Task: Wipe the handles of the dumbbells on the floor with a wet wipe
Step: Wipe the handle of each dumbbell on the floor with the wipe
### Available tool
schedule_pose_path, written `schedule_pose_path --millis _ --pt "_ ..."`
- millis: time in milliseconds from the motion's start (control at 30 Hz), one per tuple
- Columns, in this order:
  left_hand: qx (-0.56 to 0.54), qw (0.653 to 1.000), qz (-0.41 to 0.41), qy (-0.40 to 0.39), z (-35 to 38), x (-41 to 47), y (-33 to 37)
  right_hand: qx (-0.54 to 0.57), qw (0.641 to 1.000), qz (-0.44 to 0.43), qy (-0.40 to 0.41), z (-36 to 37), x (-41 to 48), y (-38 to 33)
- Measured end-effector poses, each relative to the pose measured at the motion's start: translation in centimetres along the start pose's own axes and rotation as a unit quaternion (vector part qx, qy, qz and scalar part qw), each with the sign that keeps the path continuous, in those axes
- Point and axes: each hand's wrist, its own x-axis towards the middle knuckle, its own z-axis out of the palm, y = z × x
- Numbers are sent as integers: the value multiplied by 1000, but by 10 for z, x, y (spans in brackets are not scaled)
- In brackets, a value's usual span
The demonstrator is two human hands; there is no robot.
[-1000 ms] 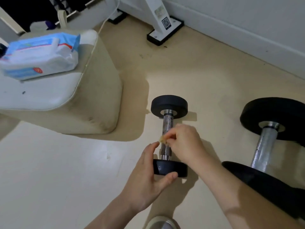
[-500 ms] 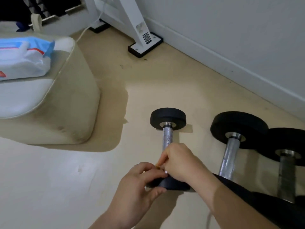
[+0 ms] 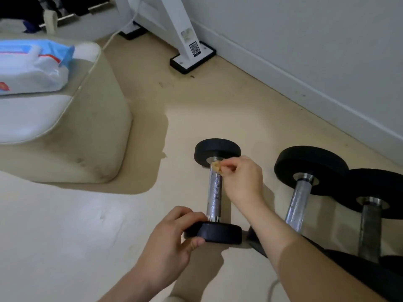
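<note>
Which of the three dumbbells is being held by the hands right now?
The small dumbbell, leftmost of the three: left hand grips its near plate, right hand presses a wipe on its handle.

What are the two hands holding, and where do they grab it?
The left hand grips the small dumbbell by its near black end. The right hand pinches a small yellowish wad in its fingertips, against the handle's far end.

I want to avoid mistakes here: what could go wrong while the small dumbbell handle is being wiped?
1. The wipe pinched in the right hand is a tiny yellowed wad, so it may smear dirt or miss parts of the small dumbbell.
2. Only the left hand steadies the near weight; the dumbbell could roll toward the larger dumbbell beside it.
</note>
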Motion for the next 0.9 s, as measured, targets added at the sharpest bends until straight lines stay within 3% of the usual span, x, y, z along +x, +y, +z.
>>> schedule_pose_path --millis 100,233,333,400,433,500,567,633,700,833,900 --pt "-38 999 -28 1 -8 -3 -7 -59 998 -38 -6 21 12 -4" --pt "-90 993 -71 -13 -17 -5 -9 -54 993 -40 -101 17 -22 -1" --pt "-77 994 -64 -34 -18 -1 -7 -29 975 29 -217 -2 -38 1" --pt "-75 994 -63 -57 -18 6 -1 86 958 92 -257 -16 -35 1" --pt "-95 991 -71 -56 -18 11 3 221 931 139 -254 -24 -34 0" --pt "-156 982 -109 1 -25 23 14 491 813 202 -239 -33 -31 -3" --pt "-265 953 -138 48 -32 36 32 610 722 219 -242 -36 -35 -4" --pt "-352 925 -133 45 -35 46 49 645 685 220 -257 -38 -42 -6" --pt "-353 927 -118 42 -34 53 62 650 680 225 -255 -39 -46 -9" --pt "-311 939 -122 88 -24 60 61 621 702 240 -252 -46 -47 -10" --pt "-321 934 -131 89 -24 61 59 562 765 207 -236 -49 -47 -11"
